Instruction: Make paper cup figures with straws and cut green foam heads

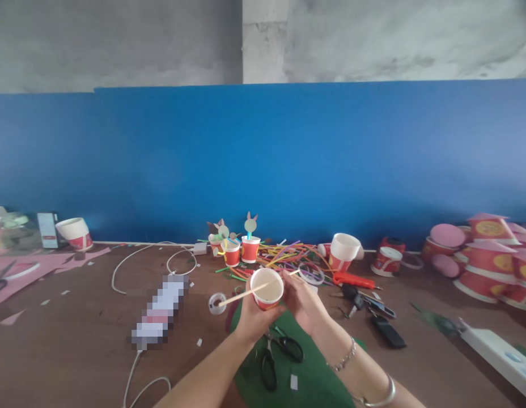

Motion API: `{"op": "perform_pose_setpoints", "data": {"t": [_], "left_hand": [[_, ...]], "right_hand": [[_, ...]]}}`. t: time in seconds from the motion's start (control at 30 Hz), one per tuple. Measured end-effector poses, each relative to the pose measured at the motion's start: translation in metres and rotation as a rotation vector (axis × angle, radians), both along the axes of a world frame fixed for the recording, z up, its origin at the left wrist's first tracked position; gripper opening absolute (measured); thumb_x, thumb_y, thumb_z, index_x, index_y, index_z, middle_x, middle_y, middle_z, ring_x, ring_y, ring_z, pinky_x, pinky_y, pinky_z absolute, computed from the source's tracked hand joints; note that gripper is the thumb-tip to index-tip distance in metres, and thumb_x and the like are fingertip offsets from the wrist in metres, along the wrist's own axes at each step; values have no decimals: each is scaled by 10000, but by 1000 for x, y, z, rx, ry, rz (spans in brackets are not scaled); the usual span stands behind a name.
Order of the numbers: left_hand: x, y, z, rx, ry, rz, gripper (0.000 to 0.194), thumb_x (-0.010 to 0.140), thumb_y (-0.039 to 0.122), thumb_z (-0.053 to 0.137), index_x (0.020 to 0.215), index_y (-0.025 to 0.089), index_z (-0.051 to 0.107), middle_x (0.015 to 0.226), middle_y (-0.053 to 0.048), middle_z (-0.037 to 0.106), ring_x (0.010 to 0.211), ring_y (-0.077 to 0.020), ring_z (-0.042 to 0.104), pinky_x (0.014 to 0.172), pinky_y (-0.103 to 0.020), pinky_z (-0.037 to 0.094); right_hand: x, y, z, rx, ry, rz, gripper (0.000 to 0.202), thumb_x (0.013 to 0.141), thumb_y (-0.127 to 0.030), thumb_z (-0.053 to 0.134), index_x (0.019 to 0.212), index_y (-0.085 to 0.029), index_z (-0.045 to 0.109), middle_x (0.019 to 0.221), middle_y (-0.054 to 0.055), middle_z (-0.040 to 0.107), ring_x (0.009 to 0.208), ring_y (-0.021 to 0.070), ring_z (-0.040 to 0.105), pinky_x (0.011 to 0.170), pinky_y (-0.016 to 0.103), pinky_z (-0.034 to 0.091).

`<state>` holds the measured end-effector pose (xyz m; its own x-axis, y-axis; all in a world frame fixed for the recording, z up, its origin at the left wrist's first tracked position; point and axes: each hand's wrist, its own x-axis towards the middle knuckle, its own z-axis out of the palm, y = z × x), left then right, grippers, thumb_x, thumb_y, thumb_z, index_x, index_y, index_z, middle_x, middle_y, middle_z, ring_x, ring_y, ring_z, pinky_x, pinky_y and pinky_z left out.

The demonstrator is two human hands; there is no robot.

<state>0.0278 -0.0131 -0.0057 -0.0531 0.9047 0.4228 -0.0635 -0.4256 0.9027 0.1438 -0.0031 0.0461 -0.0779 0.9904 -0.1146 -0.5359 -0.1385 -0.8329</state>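
Observation:
A white-rimmed red paper cup (267,288) is held upright near the middle of the view, its open mouth facing me. My left hand (257,317) is wrapped round the cup's lower left side. A thin wooden stick (241,296) lies across the cup's mouth, jutting out to the left and to the right. At the right side of the cup, my right hand (300,300) has its fingers pinched on the stick's right end. Black-handled scissors (269,362) lie below the hands on green paper (305,368). A tape roll (217,304) sits left of the cup.
Small cups with animal figures (250,249) and colourful pipe cleaners (284,255) stand beyond my hands. Stacked white cups (344,252), a red tool (354,280), keys (355,300) and a power strip (496,354) are rightward. A pixelated phone (161,310) with a cable lies left.

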Motion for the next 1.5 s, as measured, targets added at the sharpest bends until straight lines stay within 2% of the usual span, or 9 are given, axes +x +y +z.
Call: {"op": "perform_pose_setpoints", "data": {"t": [0.17,0.3,0.57,0.83,0.9,1.03,1.17,1.3,1.5], "left_hand": [[-1,-3,7,-81,-48,78,322,625,262,720,907,128,641,867,-97,708,879,-267,673,833,-421,541],[-4,-4,6,-42,-72,73,391,610,226,710,974,123,610,957,-124,706,883,-258,677,836,-397,546],[-1,-10,13,75,1,-35,381,628,185,686,987,144,565,950,-105,698,858,-222,672,808,-348,549],[-10,2,4,125,-7,120,485,649,249,695,1078,162,488,978,-80,655,857,-199,650,797,-335,534],[-11,5,1,166,83,174,566,620,265,731,1111,167,468,1021,-85,628,911,-211,630,823,-345,520],[-11,6,-2,257,291,295,596,627,274,747,1132,176,446,1074,-105,592,978,-236,600,868,-383,490],[-12,3,0,320,450,310,579,665,234,710,1166,180,424,1080,-113,584,987,-243,597,867,-388,485],[-12,2,1,364,498,312,586,673,236,710,1177,178,416,1096,-124,577,1010,-255,591,872,-389,484],[-10,2,-1,404,516,326,617,683,231,715,1207,177,393,1120,-134,569,1041,-265,579,898,-396,474]], "right_hand": [[14,12,0,51,-66,-174,300,606,-393,747,643,-180,539,538,-38,514,496,105,474,492,234,395],[47,30,7,149,-228,-379,318,642,-439,682,606,-197,478,499,-48,461,457,99,414,446,240,323],[81,43,12,309,-420,-571,368,748,-458,601,562,-199,417,455,-68,391,429,70,335,440,239,263],[132,40,41,257,-335,-907,240,741,-350,570,587,-209,451,481,-31,463,426,82,400,406,249,306],[128,34,49,288,-347,-758,226,714,-390,594,653,-187,516,552,-13,537,446,90,455,421,239,354],[79,17,50,307,-604,-328,294,675,-457,636,682,-168,582,475,-60,448,386,57,333,372,196,217],[35,4,34,383,-928,-68,214,678,-345,644,758,-147,660,619,1,588,536,106,467,494,222,338],[23,1,20,451,-1111,-64,152,680,-270,596,758,-154,658,640,-6,580,552,113,438,513,228,323],[18,1,12,483,-1179,-159,242,760,-365,509,625,-168,545,533,-30,423,522,114,359,493,234,273]]}}
